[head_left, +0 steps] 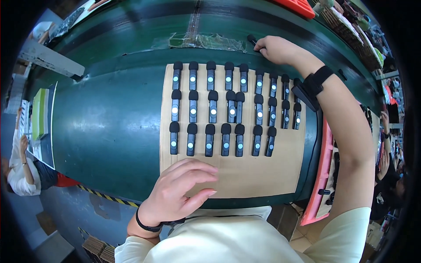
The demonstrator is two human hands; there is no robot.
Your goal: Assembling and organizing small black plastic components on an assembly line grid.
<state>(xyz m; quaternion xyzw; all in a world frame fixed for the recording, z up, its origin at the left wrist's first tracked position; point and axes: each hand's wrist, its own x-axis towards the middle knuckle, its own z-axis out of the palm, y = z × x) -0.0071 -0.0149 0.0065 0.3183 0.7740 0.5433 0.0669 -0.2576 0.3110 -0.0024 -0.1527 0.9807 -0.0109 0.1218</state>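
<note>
Several small black clip-on microphones (212, 109) with foam tops lie in three rows on a cardboard sheet (254, 177). A pale round light shows on most of them. My right hand (274, 49) stretches past the far edge of the sheet. Its fingers are closed on another black microphone (251, 39), whose foam top points away to the left; the palm side is hidden. Low over the near left part of the sheet is my left hand (180, 188), fingers curved and apart, holding nothing. The nearest row lies just beyond its fingertips.
The sheet rests on a green table (105, 118); a green conveyor belt (144, 26) runs behind. Right of the table stands a pink-red tray (321, 175) with black parts. A metal post (52, 57) juts in at left. Another person (26, 166) works at far left.
</note>
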